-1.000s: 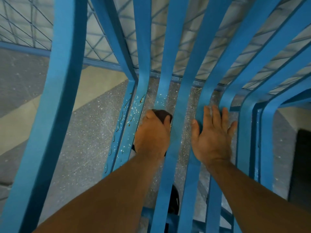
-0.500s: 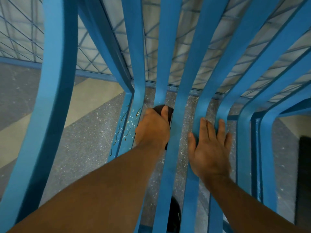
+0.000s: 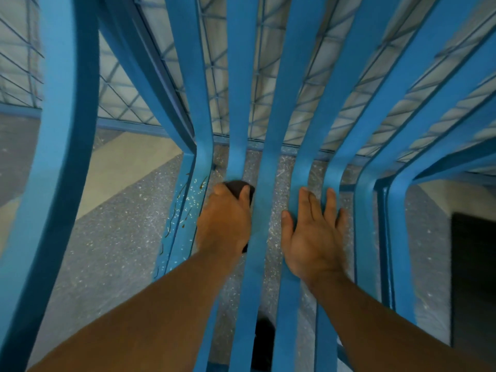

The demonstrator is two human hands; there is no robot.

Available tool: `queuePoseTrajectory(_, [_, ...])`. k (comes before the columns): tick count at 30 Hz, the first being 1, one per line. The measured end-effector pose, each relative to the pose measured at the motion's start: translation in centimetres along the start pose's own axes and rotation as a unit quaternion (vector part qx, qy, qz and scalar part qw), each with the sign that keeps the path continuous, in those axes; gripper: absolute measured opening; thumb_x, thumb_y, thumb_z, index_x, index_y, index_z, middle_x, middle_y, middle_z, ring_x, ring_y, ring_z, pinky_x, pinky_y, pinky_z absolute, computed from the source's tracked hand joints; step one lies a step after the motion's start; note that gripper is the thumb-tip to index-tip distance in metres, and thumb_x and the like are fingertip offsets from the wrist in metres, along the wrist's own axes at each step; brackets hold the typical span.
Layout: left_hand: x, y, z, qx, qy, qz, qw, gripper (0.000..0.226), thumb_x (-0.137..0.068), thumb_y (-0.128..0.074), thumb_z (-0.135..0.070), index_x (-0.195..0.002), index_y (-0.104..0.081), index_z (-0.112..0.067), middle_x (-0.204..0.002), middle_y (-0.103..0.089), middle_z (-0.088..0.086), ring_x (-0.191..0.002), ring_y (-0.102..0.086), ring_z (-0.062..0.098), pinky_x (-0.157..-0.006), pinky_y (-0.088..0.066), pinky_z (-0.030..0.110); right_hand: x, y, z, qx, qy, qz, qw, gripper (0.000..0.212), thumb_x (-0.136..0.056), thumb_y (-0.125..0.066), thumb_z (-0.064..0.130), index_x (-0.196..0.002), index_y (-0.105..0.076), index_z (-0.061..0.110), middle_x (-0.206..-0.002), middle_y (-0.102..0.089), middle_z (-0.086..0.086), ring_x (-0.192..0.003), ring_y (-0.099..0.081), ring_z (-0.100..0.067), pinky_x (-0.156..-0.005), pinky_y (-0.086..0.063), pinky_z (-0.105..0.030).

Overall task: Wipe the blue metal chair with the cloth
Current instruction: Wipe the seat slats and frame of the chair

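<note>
Item — blue metal chair of flat painted slats, seen from close above, its slats curving from backrest down into seat; speckled grey floor visible through the gaps.

Item — dark brown cloth, bunched under my left hand; the hand is curled over it with thumb and fingers clamped round the wad, pressing it onto one slat just below the bend; only the cloth's front edge and a scrap near the wrist show.

Item — my right hand, fingers spread flat, palm down across two neighbouring slats to the right; it grips nothing and, I judge, steadies the chair.

Method, as I judge it: I work the slat along its length rather than across; I keep the pressure even through the bend, where dirt tends to collect; I wrap the cloth over the slat's edges so the sides get cleaned too; I hold the bracing hand firm so the frame does not shift.

Position: one bare slat lies between the two hands; the slat left of the cloth carries pale flecks and brown marks — I take it as not yet wiped.
</note>
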State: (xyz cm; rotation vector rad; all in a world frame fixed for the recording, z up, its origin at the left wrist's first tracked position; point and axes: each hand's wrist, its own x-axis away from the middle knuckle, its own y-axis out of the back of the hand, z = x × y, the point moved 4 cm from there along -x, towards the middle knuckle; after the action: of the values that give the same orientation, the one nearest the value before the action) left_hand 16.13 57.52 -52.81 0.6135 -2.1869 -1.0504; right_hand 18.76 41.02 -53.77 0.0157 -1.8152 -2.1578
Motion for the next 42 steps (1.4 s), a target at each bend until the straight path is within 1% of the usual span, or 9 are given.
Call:
queuePoseTrajectory(4, [5.3,0.5,3.6,0.009,0.013,0.007,1.0,0.037,-0.093,-0.04,-0.059,-0.101,-0.045,-0.023,-0.084,-0.061,-0.002,-0.072,-0.062,0.021,-0.062,-0.055,0.036,0.0,-0.1,0.0,0.004,0.004,0.011,1.0,0.067,-0.099,-0.016,0.052,-0.153,-0.019,0.012,-0.156,-0.031,-0.007,-0.148,0.004,-0.031,-0.118,-0.005,-0.057])
queuePoseTrajectory(8, [8.3,0.7,5.5,-0.036,0.042,0.01,0.998,0.04,-0.092,-0.036,-0.06,-0.101,-0.045,-0.022,-0.085,-0.06,-0.002,-0.077,-0.062,0.024,-0.068,-0.053,0.037,0.1,0.1,0.1,0.006,0.002,0.001,1.0,0.069,-0.098,-0.013,0.053,-0.153,-0.022,0.011,-0.155,-0.033,-0.007,-0.149,0.002,-0.031,-0.118,-0.006,-0.057])
queuePoseTrajectory(11, [7.2,0.6,5.0,-0.022,0.035,0.019,0.999,0.041,-0.091,-0.032,-0.063,-0.095,-0.041,-0.024,-0.079,-0.059,-0.003,-0.07,-0.063,0.024,-0.061,-0.055,0.041,0.1,0.0,0.2,0.002,0.002,-0.004,1.0,0.068,-0.099,-0.015,0.052,-0.152,-0.023,0.01,-0.154,-0.035,-0.009,-0.148,0.0,-0.033,-0.118,-0.009,-0.058])
queuePoseTrajectory(16, [1.4,0.2,1.1,-0.001,0.012,0.004,1.0,0.037,-0.095,-0.036,-0.057,-0.095,-0.041,-0.021,-0.078,-0.055,-0.002,-0.065,-0.052,0.017,-0.052,-0.038,0.028,0.1,-0.1,0.2,0.003,0.005,-0.008,1.0,0.067,-0.1,-0.018,0.051,-0.152,-0.024,0.01,-0.153,-0.037,-0.009,-0.149,0.0,-0.032,-0.118,-0.01,-0.058])
queuePoseTrajectory(21, [-4.1,-0.4,-3.0,0.023,0.006,0.005,1.0,0.04,-0.096,-0.036,-0.057,-0.099,-0.04,-0.017,-0.074,-0.045,-0.005,-0.072,-0.047,0.02,-0.062,-0.036,0.034,0.1,-0.1,0.1,-0.005,0.009,-0.01,1.0,0.066,-0.1,-0.021,0.051,-0.152,-0.022,0.011,-0.153,-0.036,-0.008,-0.148,0.004,-0.031,-0.118,-0.006,-0.057])
queuePoseTrajectory(28, [-4.6,-0.2,-3.9,0.029,-0.042,-0.028,0.998,0.042,-0.098,-0.037,-0.053,-0.113,-0.041,-0.014,-0.095,-0.05,-0.001,-0.079,-0.047,0.018,-0.065,-0.036,0.034,0.0,0.0,0.1,-0.008,0.01,-0.003,1.0,0.066,-0.1,-0.021,0.051,-0.152,-0.024,0.011,-0.153,-0.037,-0.007,-0.149,0.002,-0.032,-0.118,-0.004,-0.057])
queuePoseTrajectory(33, [-1.6,-0.2,-1.2,-0.009,-0.018,-0.004,1.0,0.042,-0.097,-0.039,-0.052,-0.113,-0.045,-0.014,-0.1,-0.059,0.004,-0.088,-0.059,0.026,-0.066,-0.04,0.033,-0.1,0.0,0.1,-0.011,0.006,-0.012,1.0,0.066,-0.099,-0.023,0.05,-0.151,-0.027,0.009,-0.151,-0.041,-0.007,-0.149,-0.002,-0.033,-0.117,-0.006,-0.057])
queuePoseTrajectory(38, [4.5,0.5,2.5,0.007,0.01,-0.001,1.0,0.031,-0.094,-0.041,-0.056,-0.1,-0.043,-0.025,-0.081,-0.057,-0.007,-0.069,-0.06,0.017,-0.059,-0.055,0.037,-0.1,0.2,0.2,-0.006,0.009,0.005,1.0,0.066,-0.1,-0.02,0.05,-0.152,-0.021,0.011,-0.155,-0.034,-0.005,-0.149,0.004,-0.031,-0.118,-0.002,-0.055])
queuePoseTrajectory(42, [8.7,0.7,5.7,-0.024,0.025,0.008,0.999,0.034,-0.092,-0.043,-0.055,-0.102,-0.047,-0.023,-0.086,-0.062,-0.001,-0.079,-0.064,0.025,-0.07,-0.053,0.037,-0.1,0.3,0.3,-0.007,0.014,0.0,1.0,0.066,-0.1,-0.02,0.05,-0.152,-0.022,0.011,-0.155,-0.034,-0.006,-0.149,0.003,-0.032,-0.118,-0.002,-0.056])
